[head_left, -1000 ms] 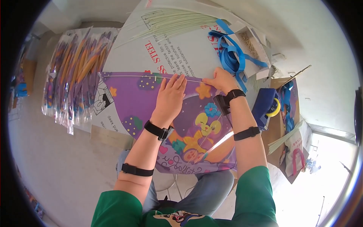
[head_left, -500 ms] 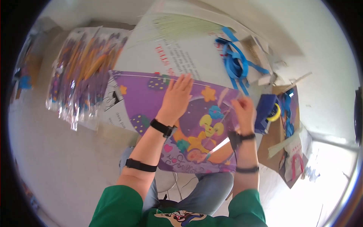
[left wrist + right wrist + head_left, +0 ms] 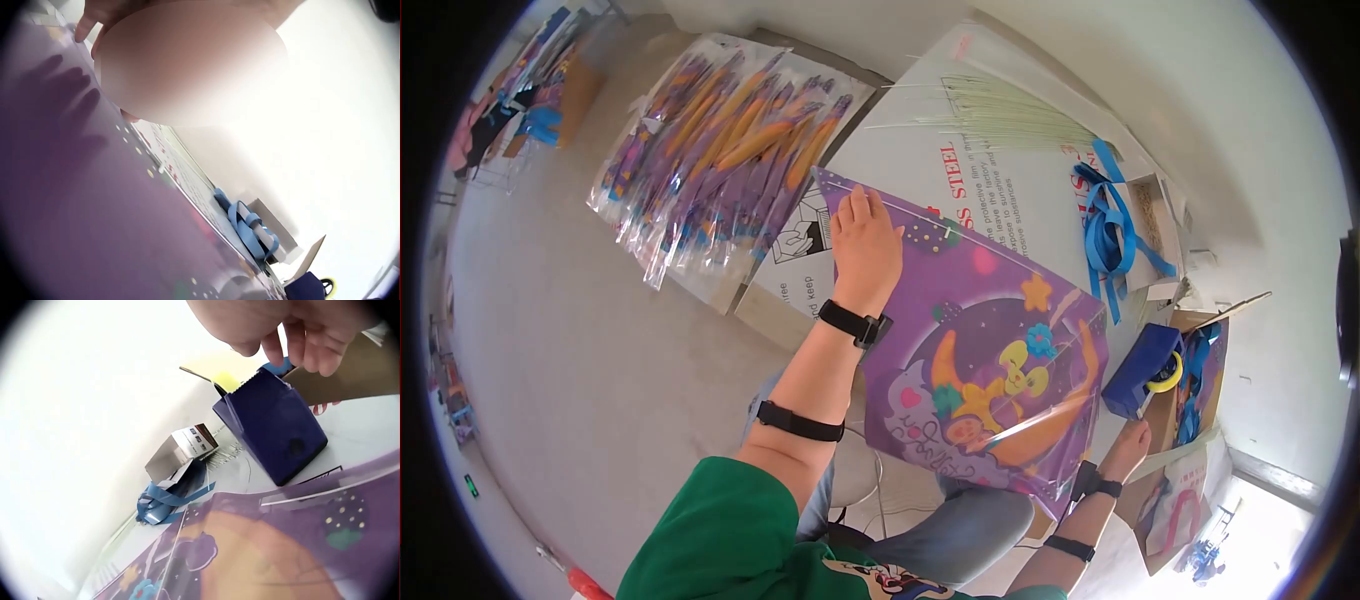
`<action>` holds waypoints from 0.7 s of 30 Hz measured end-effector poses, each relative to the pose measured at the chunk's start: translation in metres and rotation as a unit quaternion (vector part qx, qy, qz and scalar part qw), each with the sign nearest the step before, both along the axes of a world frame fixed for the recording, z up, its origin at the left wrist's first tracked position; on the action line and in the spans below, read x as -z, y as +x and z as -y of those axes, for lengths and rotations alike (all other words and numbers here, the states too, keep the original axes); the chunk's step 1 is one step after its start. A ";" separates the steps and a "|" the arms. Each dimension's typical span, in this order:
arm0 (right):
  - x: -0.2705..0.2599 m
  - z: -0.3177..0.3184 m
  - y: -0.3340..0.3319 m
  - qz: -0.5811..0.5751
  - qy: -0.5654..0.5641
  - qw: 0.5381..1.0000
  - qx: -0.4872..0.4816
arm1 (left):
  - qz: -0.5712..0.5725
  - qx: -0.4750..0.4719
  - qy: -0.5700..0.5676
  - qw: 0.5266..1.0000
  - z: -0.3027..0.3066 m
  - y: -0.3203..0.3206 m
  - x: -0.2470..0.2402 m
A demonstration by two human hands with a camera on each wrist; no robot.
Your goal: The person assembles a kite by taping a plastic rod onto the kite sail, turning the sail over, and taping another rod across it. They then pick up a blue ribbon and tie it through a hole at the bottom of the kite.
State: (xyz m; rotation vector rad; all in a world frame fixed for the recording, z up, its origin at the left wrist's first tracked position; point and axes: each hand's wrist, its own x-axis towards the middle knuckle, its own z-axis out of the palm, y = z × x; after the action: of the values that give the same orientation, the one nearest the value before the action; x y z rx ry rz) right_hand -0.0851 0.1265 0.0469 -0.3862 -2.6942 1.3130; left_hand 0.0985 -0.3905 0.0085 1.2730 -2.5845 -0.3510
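A purple printed kite sheet (image 3: pixel 1000 300) with a cartoon mouse and moon lies over the table edge and toward the person's lap. A thin white rod (image 3: pixel 948 232) runs along its far edge. My left hand (image 3: pixel 867 245) rests on the sheet near its left corner, fingers straight across the rod's end. My right hand (image 3: pixel 1125 452) is beside a dark blue tape dispenser (image 3: pixel 1140 370) with a yellow-cored roll (image 3: pixel 1166 373). In the right wrist view its loosely bent fingertips (image 3: pixel 322 362) hang close over the dispenser's toothed cutter, with nothing visible between them.
Bagged, folded purple-and-orange items (image 3: pixel 720 150) lie to the left. Thin pale rods (image 3: pixel 1010 115) and blue ribbon (image 3: pixel 1110 235) lie at the far side, by a small open box (image 3: pixel 1155 215). A cardboard box (image 3: pixel 1165 500) stands at the right.
My right hand has left the sheet's far edge and moved right and nearer, to the tape dispenser. My left hand has slid left along the rod. The head view has swung left.
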 end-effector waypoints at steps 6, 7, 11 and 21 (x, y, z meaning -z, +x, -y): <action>0.000 0.015 -0.005 0.005 0.001 1.000 -0.028 | 0.015 -0.005 0.005 1.000 0.007 0.004 0.008; -0.005 0.023 -0.004 0.005 0.026 0.999 -0.025 | 0.013 0.003 0.011 1.000 0.008 0.006 0.008; -0.003 0.016 -0.014 0.014 0.032 0.999 -0.031 | 0.008 0.011 0.006 1.000 0.010 0.009 0.004; 0.015 -0.018 -0.041 0.071 -0.158 0.985 0.009 | 0.039 0.015 -0.018 0.999 0.012 0.013 0.008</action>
State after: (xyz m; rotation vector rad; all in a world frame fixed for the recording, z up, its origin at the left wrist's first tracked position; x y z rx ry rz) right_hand -0.1257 0.1448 0.0322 -0.5517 -2.5815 1.7772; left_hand 0.1111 -0.4026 0.0010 1.2620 -2.6641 -0.2652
